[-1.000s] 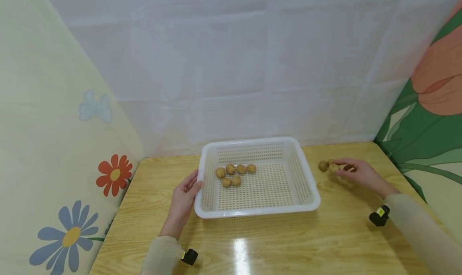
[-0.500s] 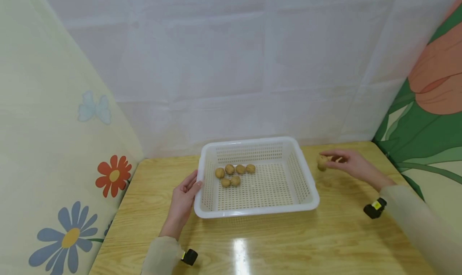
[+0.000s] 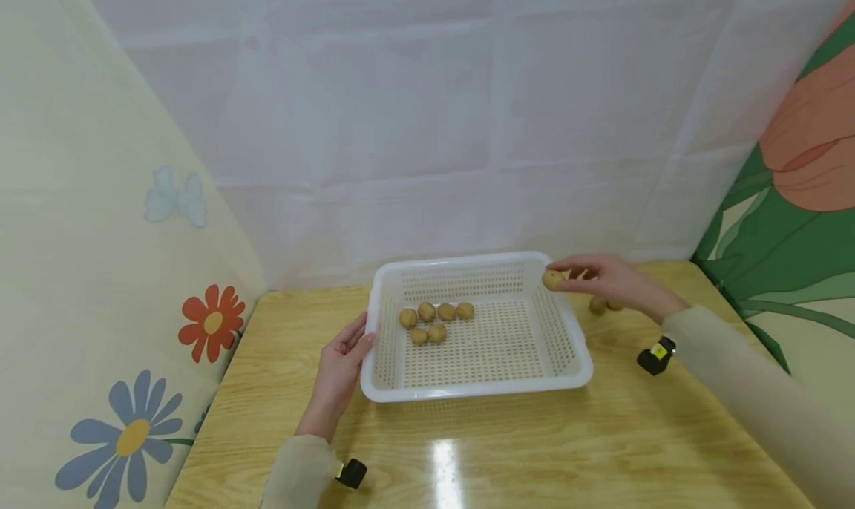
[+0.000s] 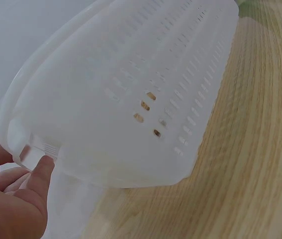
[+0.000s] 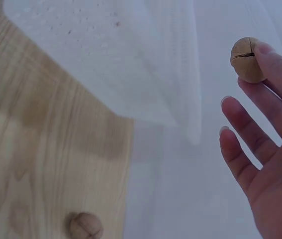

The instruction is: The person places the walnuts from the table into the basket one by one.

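A white perforated plastic basket [image 3: 477,394] stands on the wooden table with several walnuts [image 3: 446,312] on the left part of its floor. My left hand [image 3: 338,364] grips the basket's left rim, thumb on top; in the left wrist view the fingers [image 4: 39,179] pinch the rim's end. Between thumb and fingertips my right hand [image 3: 611,279] pinches a walnut [image 3: 553,279] at the basket's far right corner, level with the rim. A crack shows in the shell of that walnut [image 5: 247,59] in the right wrist view. Other walnuts [image 3: 597,305] lie on the table under the right hand, partly hidden.
The wooden table [image 3: 534,450] meets a white cloth backdrop [image 3: 427,160] behind the basket. Printed panels with flowers rise at the left [image 3: 133,271] and right [image 3: 801,234]. In the right wrist view a loose walnut [image 5: 85,226] lies near the table edge.
From the loose walnuts on the right, my right hand has lifted one and carried it left to the basket's corner. The left hand and the basket have stayed put.
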### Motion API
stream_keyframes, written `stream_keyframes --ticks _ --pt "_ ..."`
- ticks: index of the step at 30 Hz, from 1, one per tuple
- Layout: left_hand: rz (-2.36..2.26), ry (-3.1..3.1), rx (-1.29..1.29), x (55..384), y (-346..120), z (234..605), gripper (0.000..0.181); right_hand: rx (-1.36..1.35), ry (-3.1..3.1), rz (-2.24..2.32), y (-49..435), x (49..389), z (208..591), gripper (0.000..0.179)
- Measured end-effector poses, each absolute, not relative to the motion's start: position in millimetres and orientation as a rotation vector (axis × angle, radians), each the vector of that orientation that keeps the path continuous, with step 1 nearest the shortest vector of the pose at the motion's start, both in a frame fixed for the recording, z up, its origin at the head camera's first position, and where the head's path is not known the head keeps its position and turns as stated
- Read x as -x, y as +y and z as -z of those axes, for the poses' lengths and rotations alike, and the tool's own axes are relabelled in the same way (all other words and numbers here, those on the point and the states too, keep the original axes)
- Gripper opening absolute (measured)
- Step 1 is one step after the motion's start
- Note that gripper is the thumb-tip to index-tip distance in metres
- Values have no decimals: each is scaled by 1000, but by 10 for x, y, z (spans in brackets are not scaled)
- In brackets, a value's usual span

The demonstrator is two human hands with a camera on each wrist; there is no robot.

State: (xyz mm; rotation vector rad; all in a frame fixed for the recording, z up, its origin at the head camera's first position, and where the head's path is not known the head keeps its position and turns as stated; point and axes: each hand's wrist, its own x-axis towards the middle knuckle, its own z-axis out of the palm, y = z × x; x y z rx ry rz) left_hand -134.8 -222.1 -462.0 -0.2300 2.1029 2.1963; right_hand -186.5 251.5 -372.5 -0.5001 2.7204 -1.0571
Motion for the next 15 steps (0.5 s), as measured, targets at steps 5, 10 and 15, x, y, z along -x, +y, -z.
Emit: stream_keyframes --ticks 5,10,15 --pt "-2189 2106 237 1347 -2226 4617 53 599 2705 1059 2262 1995 3696 46" --pt "-2187 2112 245 1340 -2231 4625 53 704 2664 1042 2005 2109 3684 45" --pt "-2189 2130 224 1341 -2229 4625 54 801 2621 1006 1772 2216 3711 43"
